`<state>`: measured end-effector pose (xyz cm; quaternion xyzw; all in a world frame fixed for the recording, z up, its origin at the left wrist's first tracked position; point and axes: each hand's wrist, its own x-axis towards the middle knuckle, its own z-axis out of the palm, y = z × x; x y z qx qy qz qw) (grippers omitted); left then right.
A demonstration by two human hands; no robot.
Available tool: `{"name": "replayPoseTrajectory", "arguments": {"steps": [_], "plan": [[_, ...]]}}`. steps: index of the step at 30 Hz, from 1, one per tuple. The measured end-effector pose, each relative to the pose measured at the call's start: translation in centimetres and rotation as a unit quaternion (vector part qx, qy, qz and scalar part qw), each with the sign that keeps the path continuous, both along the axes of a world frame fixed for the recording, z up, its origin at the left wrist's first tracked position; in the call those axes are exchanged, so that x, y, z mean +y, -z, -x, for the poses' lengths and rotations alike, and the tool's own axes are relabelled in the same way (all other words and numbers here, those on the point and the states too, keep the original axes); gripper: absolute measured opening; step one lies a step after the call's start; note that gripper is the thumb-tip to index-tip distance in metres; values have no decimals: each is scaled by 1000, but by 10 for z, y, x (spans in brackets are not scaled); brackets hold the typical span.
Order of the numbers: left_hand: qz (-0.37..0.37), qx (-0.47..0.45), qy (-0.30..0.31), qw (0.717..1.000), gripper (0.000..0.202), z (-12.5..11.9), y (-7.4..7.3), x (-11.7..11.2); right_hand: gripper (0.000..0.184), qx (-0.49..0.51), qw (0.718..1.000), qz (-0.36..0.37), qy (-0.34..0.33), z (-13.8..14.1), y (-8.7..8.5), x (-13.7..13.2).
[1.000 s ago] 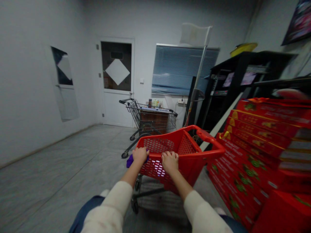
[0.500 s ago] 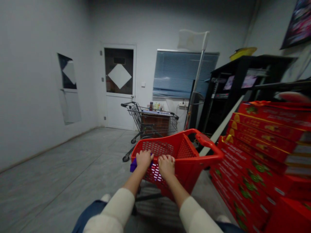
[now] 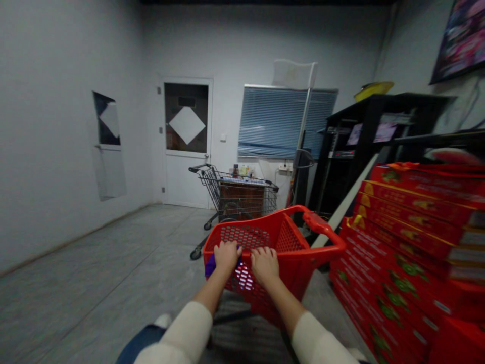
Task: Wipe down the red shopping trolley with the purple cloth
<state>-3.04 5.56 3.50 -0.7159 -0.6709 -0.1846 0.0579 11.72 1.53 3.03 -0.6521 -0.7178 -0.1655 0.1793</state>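
Observation:
Both my hands grip the near rim of a red plastic shopping cart, which has mesh walls and a long handle. My left hand is on the rim with a small purple item showing under its outer side. That item is partly hidden, and I cannot tell what it is. My right hand holds the rim just beside my left. Cream sleeves cover both forearms down to the wrists.
Ahead stands a wire shopping cart carrying a brown box, in front of a white door. Stacked red printed boxes rise along the right, beyond them a black shelf unit. Grey floor runs to the left wall.
The whole scene has shifted lower in the view as my head tilts up. My left hand now sits closer to my right on the rim.

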Motion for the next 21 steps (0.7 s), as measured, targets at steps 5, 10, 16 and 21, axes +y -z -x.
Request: {"name": "replayPoseTrajectory", "arguments": {"steps": [5, 10, 16, 21], "plan": [[29, 6, -22, 999, 41, 17, -9, 2, 37, -36, 999, 2, 20, -23, -16, -8], [43, 7, -33, 998, 38, 3, -15, 0, 34, -29, 1000, 0, -11, -18, -15, -8], [1, -16, 15, 1000, 39, -29, -6, -2, 33, -11, 999, -16, -32, -16, -11, -7], [2, -4, -8, 1000, 41, 3, -2, 2, 32, -4, 999, -24, -34, -19, -9, -7]]}}
